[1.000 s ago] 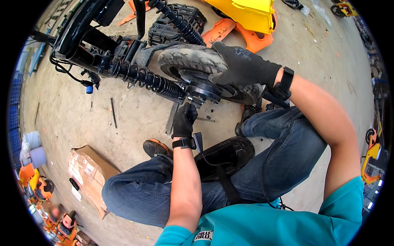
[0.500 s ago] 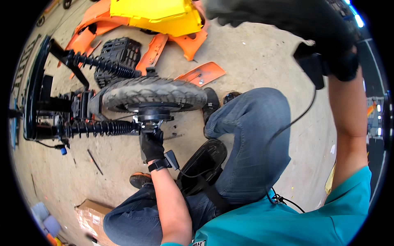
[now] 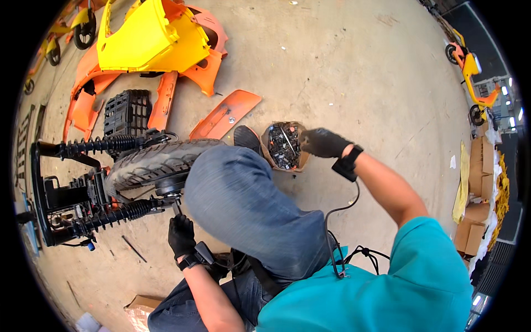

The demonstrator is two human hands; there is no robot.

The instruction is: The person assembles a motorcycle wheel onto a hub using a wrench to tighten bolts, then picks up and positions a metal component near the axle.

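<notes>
My left hand (image 3: 181, 235), in a black glove, is closed around a narrow grey metal piece (image 3: 176, 207) whose end points up toward the wheel's axle. The wheel (image 3: 160, 163) has a black treaded tyre and lies at the end of a black frame (image 3: 41, 193) with two coil-spring shock absorbers (image 3: 119, 213). My right hand (image 3: 325, 143), also gloved, is at the right rim of a small open cardboard box (image 3: 301, 160) full of dark screws and small hardware (image 3: 283, 145). Its fingers are curled; whatever they may hold is too small to make out.
Yellow and orange body panels (image 3: 157, 36) lie heaped at the far left beside a black plastic crate (image 3: 127, 112). An orange panel (image 3: 227, 116) lies near the box. My bent knee (image 3: 238, 188) stands between my hands. A dark rod (image 3: 134, 249) is on the floor.
My right hand has come down from high at the right to the hardware box, which is now in view. The view has shifted right; my left hand stays low by the axle.
</notes>
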